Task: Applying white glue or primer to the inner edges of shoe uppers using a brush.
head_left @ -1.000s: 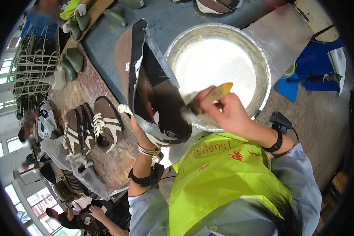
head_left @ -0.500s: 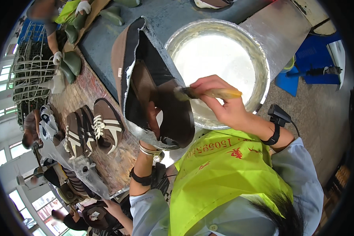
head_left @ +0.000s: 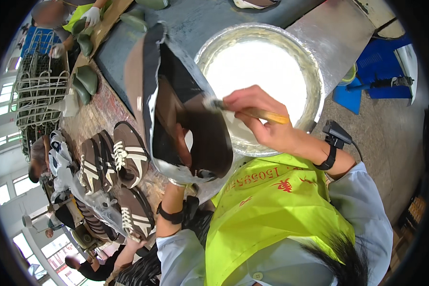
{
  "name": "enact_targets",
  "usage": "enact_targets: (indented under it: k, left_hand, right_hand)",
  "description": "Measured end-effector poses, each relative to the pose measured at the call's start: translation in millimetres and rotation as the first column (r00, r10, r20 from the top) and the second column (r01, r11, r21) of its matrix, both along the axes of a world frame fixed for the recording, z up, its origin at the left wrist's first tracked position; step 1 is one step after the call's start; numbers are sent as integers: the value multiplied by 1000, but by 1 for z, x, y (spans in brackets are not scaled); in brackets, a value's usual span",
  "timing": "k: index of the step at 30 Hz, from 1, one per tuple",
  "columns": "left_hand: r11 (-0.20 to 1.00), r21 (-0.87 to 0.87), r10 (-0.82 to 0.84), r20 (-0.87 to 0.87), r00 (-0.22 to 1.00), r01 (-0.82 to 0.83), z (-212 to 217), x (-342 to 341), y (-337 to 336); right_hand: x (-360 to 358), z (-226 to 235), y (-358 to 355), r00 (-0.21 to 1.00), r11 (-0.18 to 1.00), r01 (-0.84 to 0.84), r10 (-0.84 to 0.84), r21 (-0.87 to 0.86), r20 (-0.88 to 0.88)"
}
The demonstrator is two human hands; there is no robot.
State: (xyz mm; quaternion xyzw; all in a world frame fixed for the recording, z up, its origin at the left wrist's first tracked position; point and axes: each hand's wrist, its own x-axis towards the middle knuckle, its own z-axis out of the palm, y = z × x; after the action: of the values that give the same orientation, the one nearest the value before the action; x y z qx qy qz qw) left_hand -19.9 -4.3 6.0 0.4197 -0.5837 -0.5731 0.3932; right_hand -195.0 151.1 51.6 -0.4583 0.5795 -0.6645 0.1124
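My left hand [head_left: 181,147] reaches into a brown and black shoe upper [head_left: 207,131], its fingers against the inner side. The upper is tilted with its opening toward me, and its rough edge is coated white in places. My right hand [head_left: 267,125] is closed around a brush with a wooden handle [head_left: 271,116]. The whitish bristles [head_left: 212,103] are at the upper's right rim, though blur hides whether they touch it. Just behind the brush stands a metal basin [head_left: 319,71] of white liquid.
Several brown sneakers with cream stripes [head_left: 128,152] stand on the worn bench at left. A co-worker's hand [head_left: 134,243] is at one nearby sneaker [head_left: 136,214]. Green shoe lasts [head_left: 86,80] lie farther back, near another gloved person. A metal sheet [head_left: 333,33] lies right of the basin.
The brush has moved slightly left and away from me, and its bristles look whiter. The upper has shifted a little left. Another sneaker has appeared on the bench by the co-worker's hand.
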Motion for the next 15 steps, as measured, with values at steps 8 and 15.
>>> enact_targets:
  k: [8, 15]
  left_hand:
    - [998, -38, 48, -31, 998, -50, 13, -1, -11]
    - [952, -206, 207, -118, 971, -228, 22, -17, -18]
  right_hand:
    - [31, -4, 30, 896, 947, -319, 312, -30, 317]
    - [12, 20, 21, 549, 875, -448, 430, -182, 716]
